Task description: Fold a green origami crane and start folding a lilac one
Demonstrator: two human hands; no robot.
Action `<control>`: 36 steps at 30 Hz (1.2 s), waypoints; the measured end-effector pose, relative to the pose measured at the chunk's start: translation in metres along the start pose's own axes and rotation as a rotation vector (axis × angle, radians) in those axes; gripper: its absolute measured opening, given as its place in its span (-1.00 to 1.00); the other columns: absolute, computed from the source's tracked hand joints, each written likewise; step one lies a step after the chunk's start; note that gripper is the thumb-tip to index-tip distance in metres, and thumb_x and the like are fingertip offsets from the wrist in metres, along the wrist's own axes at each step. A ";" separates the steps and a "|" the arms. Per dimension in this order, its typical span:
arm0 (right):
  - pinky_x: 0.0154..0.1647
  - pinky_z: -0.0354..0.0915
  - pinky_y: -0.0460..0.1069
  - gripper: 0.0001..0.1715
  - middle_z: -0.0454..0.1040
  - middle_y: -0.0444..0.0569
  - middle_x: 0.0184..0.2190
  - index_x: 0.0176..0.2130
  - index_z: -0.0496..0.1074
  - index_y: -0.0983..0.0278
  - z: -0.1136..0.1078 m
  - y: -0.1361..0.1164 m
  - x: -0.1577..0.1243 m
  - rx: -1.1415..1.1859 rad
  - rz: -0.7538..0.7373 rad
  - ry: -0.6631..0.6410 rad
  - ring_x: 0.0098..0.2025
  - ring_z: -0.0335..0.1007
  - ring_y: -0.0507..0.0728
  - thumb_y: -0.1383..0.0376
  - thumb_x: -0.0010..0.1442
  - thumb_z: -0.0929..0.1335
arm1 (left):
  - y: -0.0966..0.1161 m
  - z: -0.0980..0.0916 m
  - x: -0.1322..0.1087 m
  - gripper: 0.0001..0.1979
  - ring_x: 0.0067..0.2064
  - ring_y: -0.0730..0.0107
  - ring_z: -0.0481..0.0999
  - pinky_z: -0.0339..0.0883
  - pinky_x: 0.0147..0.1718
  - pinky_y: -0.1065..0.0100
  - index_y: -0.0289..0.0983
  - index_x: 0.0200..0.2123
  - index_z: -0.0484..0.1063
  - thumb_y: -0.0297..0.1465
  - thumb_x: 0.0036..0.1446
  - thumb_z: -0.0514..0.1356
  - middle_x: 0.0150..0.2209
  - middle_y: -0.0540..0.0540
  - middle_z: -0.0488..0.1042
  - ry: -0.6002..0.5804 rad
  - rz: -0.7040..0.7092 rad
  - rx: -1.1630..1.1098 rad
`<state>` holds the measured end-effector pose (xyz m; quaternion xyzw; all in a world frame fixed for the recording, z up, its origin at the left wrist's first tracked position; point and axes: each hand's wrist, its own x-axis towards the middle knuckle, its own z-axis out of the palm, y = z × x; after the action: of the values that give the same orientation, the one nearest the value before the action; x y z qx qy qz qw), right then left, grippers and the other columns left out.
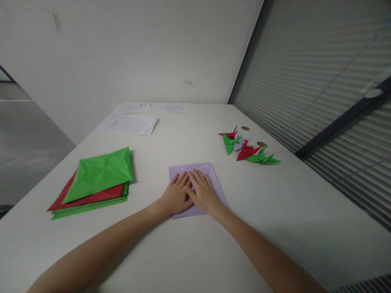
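Note:
A lavender sheet of origami paper (217, 189) lies flat on the white table in front of me, its edges showing around my hands. My left hand (178, 193) rests palm down on the sheet's left half, fingers stretched out and pointing away from me. On the right half lies my right hand (204, 192), flat too, its fingertips touching or slightly overlapping the left fingers. The middle of the paper is hidden under both palms.
At the left sits a stack of creased green and red paper (102, 173). Several folded paper cranes (246, 150) in red, green and lavender stand at the right, near two round table holes (262, 144). Printed sheets (131, 124) lie at the back left. Blinds (320, 81) border the right edge.

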<state>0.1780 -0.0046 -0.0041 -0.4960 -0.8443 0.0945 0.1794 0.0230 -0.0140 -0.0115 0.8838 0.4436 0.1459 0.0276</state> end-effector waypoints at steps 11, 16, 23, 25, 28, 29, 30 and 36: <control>0.36 -0.19 0.36 -0.18 -0.07 0.10 0.41 0.37 0.00 0.22 -0.016 0.051 -0.025 -0.253 0.013 -0.120 0.43 -0.21 0.29 -0.14 0.33 0.06 | -0.029 0.001 -0.009 -0.16 0.37 -0.13 0.04 -0.06 0.28 -0.13 -0.41 0.31 0.11 0.09 0.18 0.04 0.33 -0.47 0.06 0.065 -0.104 0.085; 0.36 -0.21 0.37 -0.18 -0.07 0.10 0.40 0.38 0.00 0.22 -0.017 0.053 -0.026 -0.261 0.034 -0.130 0.43 -0.21 0.30 -0.15 0.32 0.05 | -0.038 -0.017 -0.004 -0.42 0.36 -0.18 0.05 -0.06 0.26 -0.21 -0.39 0.23 0.24 -0.11 0.31 -0.01 0.32 -0.42 0.13 0.118 -0.256 0.110; 0.34 -0.29 0.44 -0.24 -0.06 0.12 0.40 0.36 0.03 0.25 -0.014 0.053 -0.026 -0.288 0.018 -0.118 0.42 -0.19 0.32 -0.06 0.34 0.11 | 0.006 -0.024 -0.003 -0.36 0.42 0.10 -0.10 -0.14 0.35 0.03 -0.28 0.36 -0.01 -0.08 0.33 -0.05 0.38 -0.24 0.03 -0.024 0.261 -0.089; 0.34 -0.33 0.45 -0.24 -0.06 0.09 0.40 0.37 0.02 0.22 -0.015 0.055 -0.026 -0.294 0.017 -0.111 0.42 -0.19 0.33 -0.07 0.34 0.11 | 0.010 -0.019 -0.007 -0.27 0.40 0.08 -0.05 -0.12 0.34 0.06 -0.34 0.36 -0.04 -0.02 0.30 -0.03 0.37 -0.29 0.03 -0.105 0.270 -0.109; 0.34 -0.37 0.44 -0.16 -0.07 0.05 0.41 0.38 -0.01 0.20 -0.019 0.061 -0.026 -0.308 0.050 -0.125 0.43 -0.22 0.37 -0.16 0.30 0.08 | 0.008 -0.014 -0.013 -0.23 0.39 0.03 -0.01 -0.14 0.34 0.04 -0.43 0.35 -0.03 -0.01 0.28 -0.02 0.37 -0.37 -0.01 -0.149 0.230 -0.095; 0.35 -0.37 0.44 -0.14 -0.07 0.04 0.41 0.38 -0.01 0.20 -0.021 0.064 -0.026 -0.317 0.068 -0.134 0.43 -0.24 0.39 -0.18 0.29 0.07 | 0.007 -0.014 -0.015 -0.22 0.39 0.03 -0.02 -0.15 0.34 0.03 -0.44 0.35 -0.03 -0.01 0.28 -0.02 0.37 -0.38 -0.02 -0.146 0.219 -0.089; 0.35 -0.38 0.44 -0.13 -0.07 0.03 0.41 0.38 -0.02 0.20 -0.023 0.068 -0.027 -0.327 0.088 -0.143 0.43 -0.26 0.41 -0.19 0.29 0.07 | 0.005 -0.014 -0.016 -0.21 0.39 0.03 -0.02 -0.15 0.34 0.03 -0.43 0.36 -0.04 0.00 0.27 -0.01 0.37 -0.38 -0.02 -0.139 0.213 -0.086; 0.32 -0.31 0.48 -0.19 -0.02 0.06 0.40 0.36 0.06 0.25 -0.036 0.088 -0.034 -0.356 0.194 -0.113 0.42 -0.28 0.49 -0.11 0.32 0.11 | 0.002 -0.015 -0.019 -0.16 0.40 0.04 -0.05 -0.19 0.34 0.04 -0.38 0.38 -0.10 0.06 0.24 -0.02 0.39 -0.33 -0.06 -0.151 0.209 -0.081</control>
<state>0.2779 0.0086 -0.0079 -0.5928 -0.8046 -0.0116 0.0313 0.0099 -0.0313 -0.0011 0.9318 0.3396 0.0989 0.0814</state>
